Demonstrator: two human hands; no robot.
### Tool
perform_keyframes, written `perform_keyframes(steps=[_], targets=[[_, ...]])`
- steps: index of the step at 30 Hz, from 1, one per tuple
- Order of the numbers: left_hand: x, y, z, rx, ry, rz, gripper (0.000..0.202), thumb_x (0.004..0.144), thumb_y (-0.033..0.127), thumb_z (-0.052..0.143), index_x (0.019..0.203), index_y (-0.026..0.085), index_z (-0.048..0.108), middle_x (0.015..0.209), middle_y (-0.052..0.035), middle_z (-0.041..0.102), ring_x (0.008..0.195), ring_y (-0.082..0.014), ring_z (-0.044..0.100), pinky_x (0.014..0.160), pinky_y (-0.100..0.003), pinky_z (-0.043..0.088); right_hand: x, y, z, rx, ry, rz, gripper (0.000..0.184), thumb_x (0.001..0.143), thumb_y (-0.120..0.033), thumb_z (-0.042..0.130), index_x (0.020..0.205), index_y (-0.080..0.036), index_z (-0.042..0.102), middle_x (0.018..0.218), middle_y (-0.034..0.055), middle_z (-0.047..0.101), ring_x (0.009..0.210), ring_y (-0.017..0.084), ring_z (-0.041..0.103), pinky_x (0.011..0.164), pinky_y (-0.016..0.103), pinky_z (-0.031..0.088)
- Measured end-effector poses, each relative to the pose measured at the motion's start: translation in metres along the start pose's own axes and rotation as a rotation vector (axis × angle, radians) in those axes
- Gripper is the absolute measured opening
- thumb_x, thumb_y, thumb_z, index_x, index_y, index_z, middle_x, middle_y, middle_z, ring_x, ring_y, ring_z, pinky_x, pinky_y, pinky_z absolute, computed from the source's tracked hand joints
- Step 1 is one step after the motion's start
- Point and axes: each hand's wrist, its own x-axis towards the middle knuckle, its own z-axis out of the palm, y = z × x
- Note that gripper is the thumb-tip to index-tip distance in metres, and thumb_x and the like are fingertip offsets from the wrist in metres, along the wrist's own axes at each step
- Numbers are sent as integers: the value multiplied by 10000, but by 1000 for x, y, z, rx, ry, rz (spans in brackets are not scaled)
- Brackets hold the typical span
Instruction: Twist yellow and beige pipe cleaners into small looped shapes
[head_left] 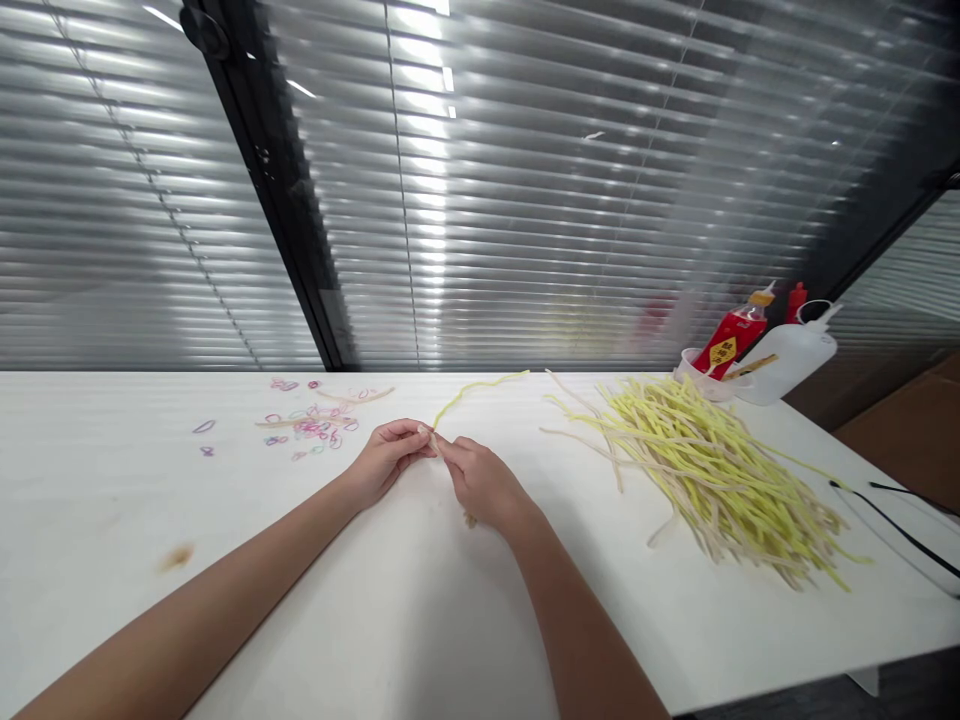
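My left hand [386, 458] and my right hand [480, 482] meet at the middle of the white table [420, 600], fingers pinched together. Between them they hold a thin yellow strand [480, 387] that runs away from my fingertips toward the window. A short pale end of it shows under my right hand. To the right lies a big loose pile of yellow and beige strands [712, 475]. To the left, small coloured rubber bands [311, 425] are scattered on the table, with a couple of pale strands among them.
At the back right stand a red glue bottle [731, 340] in a small white cup, a red cap behind it, and a white squeeze bottle [787, 362]. A black cable [900, 520] crosses the right table edge. Window blinds rise right behind the table.
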Motion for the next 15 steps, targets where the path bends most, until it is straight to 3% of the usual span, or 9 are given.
perform_keyframes(steps=[9,15], targets=[[0,-1,-1,-5,-10,15,135,716,242,725,771,159,635,676,-4,647,665,-119,617,711,-237,487,3,-3,5,-166,83,30,409,959,-315,319,1330,-194,439,966,58,622,868,165,588,713,255,415],[-2,0,2,16,-42,32,154,737,272,706,770,167,598,665,-1,634,661,-133,616,700,-259,479,6,-2,6,-351,50,60,461,951,-395,357,1342,-158,411,985,81,647,896,183,602,725,291,401]])
